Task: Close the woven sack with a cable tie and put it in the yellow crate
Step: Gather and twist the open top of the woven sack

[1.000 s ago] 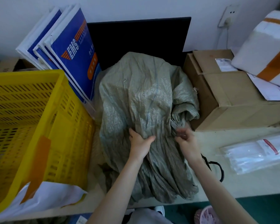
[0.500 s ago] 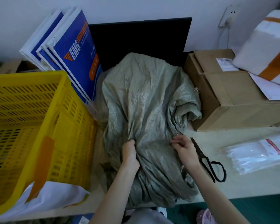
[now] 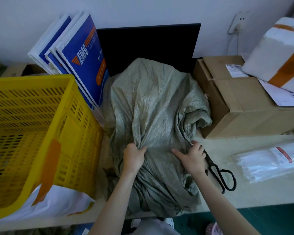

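Note:
A grey-green woven sack (image 3: 153,106) lies crumpled in the middle of the table, its loose end hanging over the near edge. My left hand (image 3: 133,157) is clenched on a bunch of the sack's cloth near its middle. My right hand (image 3: 191,156) rests on the sack to the right, fingers spread and curled into a fold. The yellow crate (image 3: 32,133) stands tilted at the left, touching the sack's side. A clear bag of white cable ties (image 3: 271,160) lies at the right on the table.
Black scissors (image 3: 219,173) lie just right of my right hand. A brown cardboard box (image 3: 241,102) with a white parcel (image 3: 278,51) on it stands at the back right. Blue-and-white envelopes (image 3: 81,61) and a black panel (image 3: 148,46) lean on the wall. White paper (image 3: 54,202) sits under the crate.
Both hands have shifted their hold on the sack; my left hand has bunched more cloth and my right hand has spread out. The scissors, hidden at first, now show fully.

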A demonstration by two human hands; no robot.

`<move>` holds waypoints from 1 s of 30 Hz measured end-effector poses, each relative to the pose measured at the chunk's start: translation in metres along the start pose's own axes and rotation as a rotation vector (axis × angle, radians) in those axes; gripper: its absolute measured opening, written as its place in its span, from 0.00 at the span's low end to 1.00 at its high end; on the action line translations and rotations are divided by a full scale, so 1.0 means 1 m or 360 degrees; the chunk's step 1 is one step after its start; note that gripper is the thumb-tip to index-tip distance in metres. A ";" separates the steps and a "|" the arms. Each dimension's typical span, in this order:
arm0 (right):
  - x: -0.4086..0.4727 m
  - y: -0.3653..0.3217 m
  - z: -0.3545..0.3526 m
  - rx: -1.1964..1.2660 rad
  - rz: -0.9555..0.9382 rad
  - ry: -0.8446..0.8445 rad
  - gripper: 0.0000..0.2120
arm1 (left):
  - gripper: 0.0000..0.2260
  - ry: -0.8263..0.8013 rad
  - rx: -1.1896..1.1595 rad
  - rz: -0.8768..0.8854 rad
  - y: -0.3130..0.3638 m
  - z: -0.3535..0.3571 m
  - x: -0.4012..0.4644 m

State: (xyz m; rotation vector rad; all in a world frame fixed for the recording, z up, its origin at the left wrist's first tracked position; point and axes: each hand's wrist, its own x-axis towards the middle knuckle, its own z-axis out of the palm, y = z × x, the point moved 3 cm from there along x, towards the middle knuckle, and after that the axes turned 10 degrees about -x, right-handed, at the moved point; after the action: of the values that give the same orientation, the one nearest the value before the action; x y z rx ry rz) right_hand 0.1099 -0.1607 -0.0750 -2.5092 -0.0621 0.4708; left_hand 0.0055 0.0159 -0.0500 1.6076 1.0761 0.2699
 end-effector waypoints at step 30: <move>-0.011 -0.030 0.016 0.1593 0.0587 -0.0854 0.13 | 0.34 0.0042 -0.0969 -0.0525 -0.005 -0.001 0.003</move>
State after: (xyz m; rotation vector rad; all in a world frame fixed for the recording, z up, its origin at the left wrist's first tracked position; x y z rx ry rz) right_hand 0.0963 -0.1288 -0.0673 -1.3665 0.3503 1.0117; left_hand 0.0040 0.0187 -0.0554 0.8747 1.1235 0.3556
